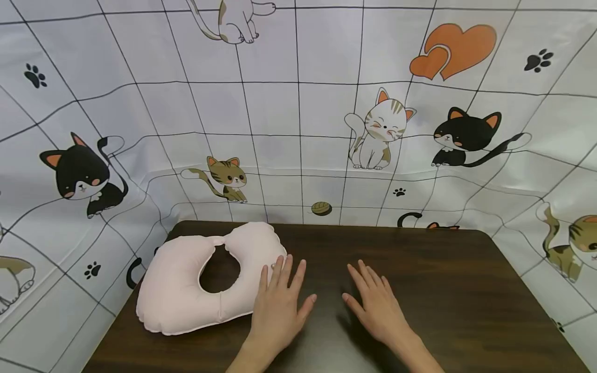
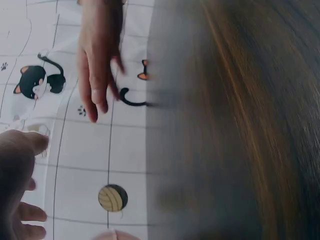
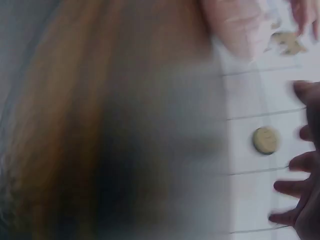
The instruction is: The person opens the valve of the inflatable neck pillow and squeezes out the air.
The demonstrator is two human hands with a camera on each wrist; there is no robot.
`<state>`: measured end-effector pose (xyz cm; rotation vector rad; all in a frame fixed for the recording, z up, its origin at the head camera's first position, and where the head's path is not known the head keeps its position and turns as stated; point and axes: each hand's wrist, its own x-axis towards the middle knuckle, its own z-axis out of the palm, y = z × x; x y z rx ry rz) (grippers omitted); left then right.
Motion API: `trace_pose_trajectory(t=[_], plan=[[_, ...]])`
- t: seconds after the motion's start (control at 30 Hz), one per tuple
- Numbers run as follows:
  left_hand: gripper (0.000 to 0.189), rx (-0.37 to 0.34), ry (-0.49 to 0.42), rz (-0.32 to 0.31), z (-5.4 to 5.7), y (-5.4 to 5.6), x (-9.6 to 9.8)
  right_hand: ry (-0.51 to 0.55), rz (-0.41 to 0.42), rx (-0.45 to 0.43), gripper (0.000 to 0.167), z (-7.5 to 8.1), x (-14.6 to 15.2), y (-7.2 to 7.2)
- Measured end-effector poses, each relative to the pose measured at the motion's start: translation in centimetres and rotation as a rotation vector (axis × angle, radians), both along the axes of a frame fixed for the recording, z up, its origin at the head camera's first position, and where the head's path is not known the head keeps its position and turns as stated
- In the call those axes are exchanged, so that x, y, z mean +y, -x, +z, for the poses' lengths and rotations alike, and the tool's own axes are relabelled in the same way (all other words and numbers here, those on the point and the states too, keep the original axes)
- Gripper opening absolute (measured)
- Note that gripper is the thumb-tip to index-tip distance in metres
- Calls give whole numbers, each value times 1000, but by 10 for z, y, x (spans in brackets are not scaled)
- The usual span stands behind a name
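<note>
A pale pink U-shaped neck pillow (image 1: pixel 179 282) lies on the left part of the dark wooden table, its two ends meeting at the back. My left hand (image 1: pixel 278 305) is beside the pillow's right side and overlaps its edge in the head view; whether it touches cannot be told. Its fingers are straight and hold nothing. Over the middle of the table is my right hand (image 1: pixel 379 306), fingers extended, holding nothing, with a shadow below it. The right wrist view is blurred but shows the right hand's spread fingers (image 3: pixel 292 187) and part of the pillow (image 3: pixel 235 22).
The dark wooden table (image 1: pixel 448 290) has rounded back corners. Behind it and on both sides hangs a white sheet (image 1: pixel 326 109) with a black grid and printed cats, paws and hearts.
</note>
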<state>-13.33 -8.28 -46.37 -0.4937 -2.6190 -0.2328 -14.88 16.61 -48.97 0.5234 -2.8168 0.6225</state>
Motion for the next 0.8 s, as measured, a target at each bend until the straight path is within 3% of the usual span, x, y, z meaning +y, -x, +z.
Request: trace_pose_trajectory(t=[0.13,0.3,0.57,0.8], plan=[[68,70,-114,19,0,5,-16,241,-29,-85,65,-17,-4,12],[64,161,-236,99,10,13,-48,388,-40,-147,65,-29,-13,29],[65,60,-330,284,29,12,-111,472,46,-203,63,-17,-47,50],[67,-53,-472,495,27,16,-171,658,94,-274,54,-6,-85,75]])
